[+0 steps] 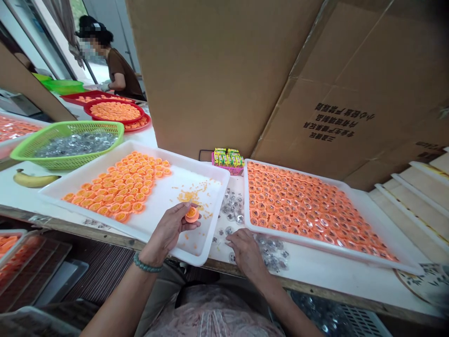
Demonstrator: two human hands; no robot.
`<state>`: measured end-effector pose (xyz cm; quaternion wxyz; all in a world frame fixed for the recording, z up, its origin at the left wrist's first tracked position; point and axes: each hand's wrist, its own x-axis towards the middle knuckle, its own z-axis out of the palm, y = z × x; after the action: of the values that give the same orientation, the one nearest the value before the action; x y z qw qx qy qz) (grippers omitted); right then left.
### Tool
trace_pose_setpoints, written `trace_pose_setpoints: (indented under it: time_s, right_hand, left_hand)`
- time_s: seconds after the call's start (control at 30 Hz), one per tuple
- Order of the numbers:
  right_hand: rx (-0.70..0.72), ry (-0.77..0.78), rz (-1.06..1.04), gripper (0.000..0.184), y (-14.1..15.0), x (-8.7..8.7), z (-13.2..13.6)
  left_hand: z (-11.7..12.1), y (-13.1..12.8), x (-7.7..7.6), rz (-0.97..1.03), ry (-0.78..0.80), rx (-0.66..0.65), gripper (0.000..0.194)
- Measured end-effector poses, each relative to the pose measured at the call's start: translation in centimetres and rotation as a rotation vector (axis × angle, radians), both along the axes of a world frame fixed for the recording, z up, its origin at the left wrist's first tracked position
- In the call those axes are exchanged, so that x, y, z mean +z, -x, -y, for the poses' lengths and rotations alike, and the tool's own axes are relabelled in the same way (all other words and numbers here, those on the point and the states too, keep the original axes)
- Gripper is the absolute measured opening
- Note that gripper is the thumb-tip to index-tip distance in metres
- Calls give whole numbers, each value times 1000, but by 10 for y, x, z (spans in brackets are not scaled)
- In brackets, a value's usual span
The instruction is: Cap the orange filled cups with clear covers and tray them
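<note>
My left hand (172,228) is closed around a small round orange cup (191,214) with yellow bits inside, its open side facing up. It hangs over the right part of a white tray (182,168). Many similar orange cups (121,187) stand in rows in that tray, and loose yellow-orange bits (192,194) are scattered beside them. My right hand (247,252) is low over the table between two trays, fingers curled together among clear plastic domes (271,255) with dark markings. Whatever is between its fingertips is too small to make out.
A second white tray (246,199) holds rows of covered orange cups. Further left are a green basket (66,161) of clear domes and a banana (35,179). A pink basket (228,169) of small yellow-green packets stands against cardboard (224,79). Another person (121,70) works behind.
</note>
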<state>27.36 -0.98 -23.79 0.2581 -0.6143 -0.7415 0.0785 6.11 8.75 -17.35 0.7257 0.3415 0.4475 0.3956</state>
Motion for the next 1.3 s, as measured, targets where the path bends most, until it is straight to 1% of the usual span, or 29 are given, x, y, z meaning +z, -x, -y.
trace_pose_setpoints:
  time_s: [0.07, 0.13, 0.27, 0.33, 0.47, 0.53, 0.63, 0.7, 0.77, 0.83, 0.9, 1.0, 1.07, 1.13, 1.2, 1.23, 1.3]
  right_hand:
    - [-3, -34, 9, 17, 1, 5, -1]
    - [3, -50, -24, 15, 2, 9, -3]
    - [-12, -59, -137, 18, 2, 5, -6]
    - [-23, -29, -158, 19, 2, 0, -7]
    - [-14, 129, -115, 21, 1, -11, -4]
    - [24, 163, -98, 23, 1, -16, -1]
    - [68, 150, -106, 28, -1, -19, 4]
    - [60, 151, -114, 30, -5, -17, 7]
    - [24, 146, -106, 28, -10, -11, 6]
    - [-17, 130, -58, 25, -14, -2, 2]
    - [-19, 117, 38, 26, -13, 5, -6]
    - [120, 121, 220, 22, -3, 8, -19]
    - [211, 133, 320, 19, 4, 5, -26]
    - [243, 142, 363, 19, 8, -1, -29]
    - [218, 145, 318, 20, 8, -7, -29]
    - [176, 143, 253, 20, 7, -9, -28]
    - [41, 137, 28, 19, 4, -10, -27]
  left_hand:
    - [0, 0, 0, 1, 4, 15, 24]
    - [0, 0, 1, 22, 15, 44, 25]
    - [-1, 0, 2, 96, 74, 90, 32]
    - [-2, -1, 1, 111, 81, 78, 32]
    - [-2, 0, -2, 109, 17, 38, 22]
    - [-2, 1, -3, 91, -5, 19, 30]
    - [-1, 2, -3, 42, -38, 7, 46]
    - [0, 2, -3, 15, -70, 20, 49]
    - [-1, 1, -4, -7, -92, 35, 47]
    - [-2, 0, -6, -26, -98, 43, 39]
    - [-2, 0, -9, -40, -96, 44, 33]
    - [-3, -1, -9, -42, -90, 61, 31]
    - [-2, -2, -8, -44, -82, 77, 32]
    - [-1, -2, -6, -52, -79, 76, 31]
    - [0, -2, -4, -60, -79, 68, 31]
    - [0, -2, -3, -64, -73, 61, 30]
    - [1, -2, -2, -70, -54, 53, 30]
